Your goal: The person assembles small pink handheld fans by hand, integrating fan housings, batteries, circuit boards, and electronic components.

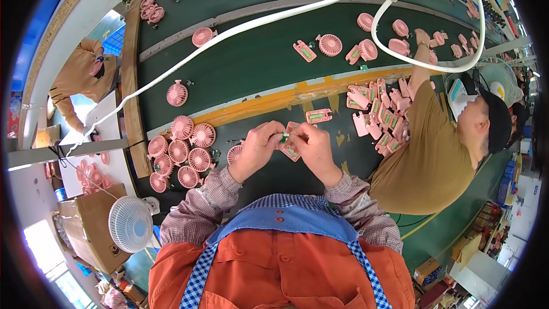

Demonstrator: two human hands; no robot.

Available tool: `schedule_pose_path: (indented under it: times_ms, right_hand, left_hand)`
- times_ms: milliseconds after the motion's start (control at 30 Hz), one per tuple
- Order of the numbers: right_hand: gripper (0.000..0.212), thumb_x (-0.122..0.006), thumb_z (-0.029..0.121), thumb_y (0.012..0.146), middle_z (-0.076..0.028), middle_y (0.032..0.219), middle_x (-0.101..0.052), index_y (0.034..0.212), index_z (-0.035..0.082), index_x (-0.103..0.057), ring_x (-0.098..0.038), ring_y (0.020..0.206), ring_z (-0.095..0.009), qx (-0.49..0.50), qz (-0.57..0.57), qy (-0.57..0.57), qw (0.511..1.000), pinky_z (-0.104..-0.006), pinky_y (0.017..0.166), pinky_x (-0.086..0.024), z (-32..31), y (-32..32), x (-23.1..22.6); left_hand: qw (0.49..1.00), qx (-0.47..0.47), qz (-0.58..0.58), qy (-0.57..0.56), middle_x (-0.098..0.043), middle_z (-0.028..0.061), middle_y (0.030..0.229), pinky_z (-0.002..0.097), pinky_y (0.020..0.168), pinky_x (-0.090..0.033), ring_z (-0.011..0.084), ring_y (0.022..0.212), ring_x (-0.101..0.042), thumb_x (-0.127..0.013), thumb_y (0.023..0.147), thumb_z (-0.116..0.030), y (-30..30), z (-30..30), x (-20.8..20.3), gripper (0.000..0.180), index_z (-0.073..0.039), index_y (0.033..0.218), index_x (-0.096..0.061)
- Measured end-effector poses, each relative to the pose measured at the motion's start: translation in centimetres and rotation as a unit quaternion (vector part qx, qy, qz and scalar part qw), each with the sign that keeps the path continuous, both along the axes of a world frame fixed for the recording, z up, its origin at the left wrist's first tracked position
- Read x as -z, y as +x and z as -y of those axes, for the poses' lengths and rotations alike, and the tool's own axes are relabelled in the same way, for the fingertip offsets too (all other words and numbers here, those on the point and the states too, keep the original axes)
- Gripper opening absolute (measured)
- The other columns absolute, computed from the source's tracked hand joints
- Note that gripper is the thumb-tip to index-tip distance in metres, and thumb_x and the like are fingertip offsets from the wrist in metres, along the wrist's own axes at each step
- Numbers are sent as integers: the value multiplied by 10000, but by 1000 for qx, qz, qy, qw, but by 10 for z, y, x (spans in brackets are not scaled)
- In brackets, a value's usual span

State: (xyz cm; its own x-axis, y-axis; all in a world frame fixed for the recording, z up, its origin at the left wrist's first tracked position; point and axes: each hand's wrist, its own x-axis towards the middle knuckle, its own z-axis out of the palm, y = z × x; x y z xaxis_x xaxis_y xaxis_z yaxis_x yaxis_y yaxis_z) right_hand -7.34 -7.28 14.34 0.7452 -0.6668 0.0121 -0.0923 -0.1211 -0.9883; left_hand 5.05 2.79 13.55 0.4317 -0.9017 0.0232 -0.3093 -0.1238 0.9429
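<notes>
My left hand [255,150] and my right hand [315,147] meet over the near side of the dark green bench. Their fingertips pinch a small green circuit board [284,137] from both sides. Just under the fingers is a pink handle casing [292,152], partly hidden by the hands; whether they touch it I cannot tell. Beside my left hand lies a round pink fan head [235,154]. Beyond my right hand a pink casing with a green insert [318,115] rests on the bench.
Several round pink fan heads [189,176] cluster at left. Pink casings [377,109] are piled at right, close to a co-worker in a brown shirt [426,154]. A yellow-taped ledge [257,100] borders the belt [251,51]. A white cable [229,30] hangs across above.
</notes>
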Motion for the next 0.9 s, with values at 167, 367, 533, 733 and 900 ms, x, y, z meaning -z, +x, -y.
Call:
schedule_pose_path:
  times_ms: [167, 367, 533, 733, 900]
  right_hand:
    - [70, -580, -19, 821, -66, 660, -606, 770, -35, -535, -590, 550, -96, -40, -30, 201, 978, -197, 453, -439, 11, -4, 0]
    - [47, -586, -41, 818, -81, 682, -617, 782, -39, -554, -592, 561, -102, -100, -75, 254, 959, -218, 516, -490, 22, -8, 3]
    - [82, -586, -41, 816, -80, 638, -599, 753, -38, -533, -583, 541, -106, -113, -100, 188, 971, -226, 494, -485, 21, -8, 4]
    - [93, -597, -33, 805, -71, 620, -595, 740, -28, -531, -577, 527, -99, -75, -90, 206, 972, -225, 477, -475, 20, -6, 8]
    - [101, -617, 12, 804, -36, 621, -573, 754, -12, -534, -552, 530, -73, -46, -63, 116, 990, -210, 469, -440, 20, 2, 41]
  left_hand:
    - [998, 41, 37, -5, -570, 130, 753, 332, 602, -475, 279, 696, -590, -566, 776, 28, 5, 0, -9, 99, -5, 869, -556]
    - [996, 66, -59, 21, -555, 105, 733, 303, 602, -463, 204, 659, -561, -565, 772, 45, 7, 2, -9, 88, 10, 853, -566]
    - [995, 85, 43, 14, -557, 114, 726, 324, 604, -454, 255, 660, -563, -569, 758, 45, 6, 5, -14, 84, 7, 833, -560]
    - [995, 93, 26, 12, -560, 115, 724, 315, 599, -449, 244, 661, -564, -569, 757, 49, 1, 12, -2, 83, 6, 827, -556]
    - [996, 42, -51, 53, -547, 108, 695, 281, 579, -439, 141, 625, -538, -562, 769, 43, 9, 16, 27, 71, 11, 830, -544]
